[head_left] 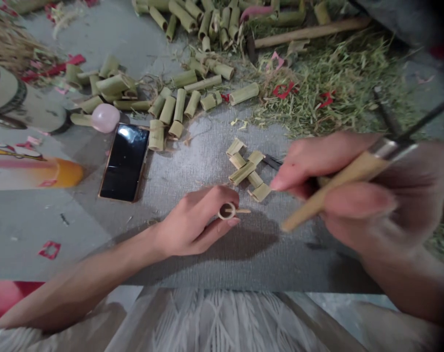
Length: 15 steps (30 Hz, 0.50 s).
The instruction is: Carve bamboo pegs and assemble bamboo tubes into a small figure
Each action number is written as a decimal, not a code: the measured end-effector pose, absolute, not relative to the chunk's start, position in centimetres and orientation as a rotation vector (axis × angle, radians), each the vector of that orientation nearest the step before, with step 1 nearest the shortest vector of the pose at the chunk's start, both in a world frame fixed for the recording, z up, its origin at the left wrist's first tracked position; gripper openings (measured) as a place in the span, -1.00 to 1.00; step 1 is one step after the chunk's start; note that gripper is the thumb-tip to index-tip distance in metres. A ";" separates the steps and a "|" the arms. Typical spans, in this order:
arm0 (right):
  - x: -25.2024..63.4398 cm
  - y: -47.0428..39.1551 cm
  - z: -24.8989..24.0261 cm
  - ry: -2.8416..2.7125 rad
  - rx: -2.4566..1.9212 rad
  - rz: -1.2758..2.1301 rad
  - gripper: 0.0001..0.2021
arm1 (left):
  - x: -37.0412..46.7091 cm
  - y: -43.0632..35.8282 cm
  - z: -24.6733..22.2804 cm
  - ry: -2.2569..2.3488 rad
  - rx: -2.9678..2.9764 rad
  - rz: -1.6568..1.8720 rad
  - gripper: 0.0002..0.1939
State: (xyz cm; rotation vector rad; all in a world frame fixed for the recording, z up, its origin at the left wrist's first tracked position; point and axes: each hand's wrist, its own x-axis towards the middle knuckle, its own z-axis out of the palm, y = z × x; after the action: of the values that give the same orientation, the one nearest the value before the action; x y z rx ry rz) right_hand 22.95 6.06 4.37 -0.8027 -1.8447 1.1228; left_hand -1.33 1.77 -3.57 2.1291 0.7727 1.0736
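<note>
My left hand (pixel 198 217) is closed around a short bamboo tube (pixel 227 211), its open end facing up. A thin pale sliver (pixel 243 211) pokes out beside the tube's rim. At the right, my right hand (pixel 368 195), slightly blurred, grips a wooden-handled tool (pixel 339 190) with a metal collar and a thin dark shaft pointing up and right; the kind of its tip is not clear. Between the hands lies a cross-shaped piece of joined bamboo tubes (pixel 248 171). A dark narrow thing (pixel 272 162) lies beside it, partly hidden by my right fingers.
Many cut bamboo tubes (pixel 179 105) lie behind, with a pile of green shavings (pixel 339 88) and a hammer-like wooden-handled tool (pixel 313 32) at the back right. A phone (pixel 124 164), a pink ball (pixel 105 118), a bottle with an orange cap (pixel 68 172) and a jar (pixel 24 100) stand or lie left.
</note>
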 end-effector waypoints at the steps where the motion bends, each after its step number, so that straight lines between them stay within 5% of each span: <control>1: 22.7 5.9 4.5 -1.797 -0.774 1.083 -0.62 | -1.3 1.8 -3.5 0.765 2.141 1.065 -0.83; 15: 20.5 7.2 3.3 -1.988 -0.673 1.058 -0.65 | -0.8 2.0 -3.7 0.654 1.959 1.042 -0.89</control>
State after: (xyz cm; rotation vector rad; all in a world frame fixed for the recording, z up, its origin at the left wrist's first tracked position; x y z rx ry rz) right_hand 20.50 7.23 3.32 -0.6727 -1.9881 1.0580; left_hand -0.82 1.97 -3.69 1.9594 0.6537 1.0416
